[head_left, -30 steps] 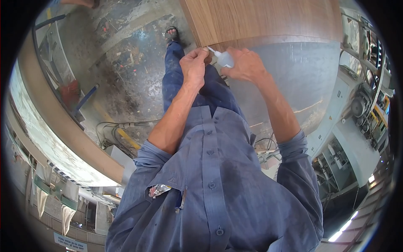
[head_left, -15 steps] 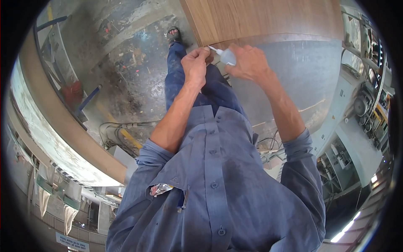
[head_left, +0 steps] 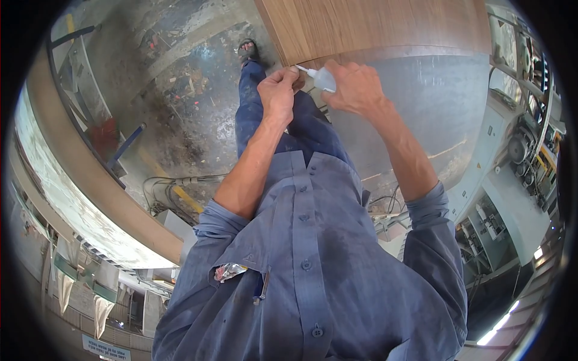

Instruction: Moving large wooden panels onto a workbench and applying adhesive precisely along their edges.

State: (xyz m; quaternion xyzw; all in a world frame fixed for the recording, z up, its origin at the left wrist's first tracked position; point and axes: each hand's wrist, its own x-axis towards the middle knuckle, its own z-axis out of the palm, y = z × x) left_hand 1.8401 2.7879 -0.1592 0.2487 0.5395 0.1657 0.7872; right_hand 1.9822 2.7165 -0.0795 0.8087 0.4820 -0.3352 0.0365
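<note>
A small whitish squeeze bottle with a thin pointed nozzle lies tilted in my right hand, fingers wrapped round it. Its nozzle points left, toward the near left corner of a brown wood-grain panel. At that corner my left hand is closed, thumb and fingers pinched together right beside the nozzle tip. Whatever lies between those fingers is too small or hidden to make out. The panel's near edge runs just beyond both hands.
Below the panel's edge, on the right, is a smooth grey surface. A long curved-looking bench edge runs along the left. Cables lie on the stained floor, and machinery stands at far right.
Both hands and the bottle keep almost the same position at the panel corner. The panel and hands sit only very slightly further left in the picture.
</note>
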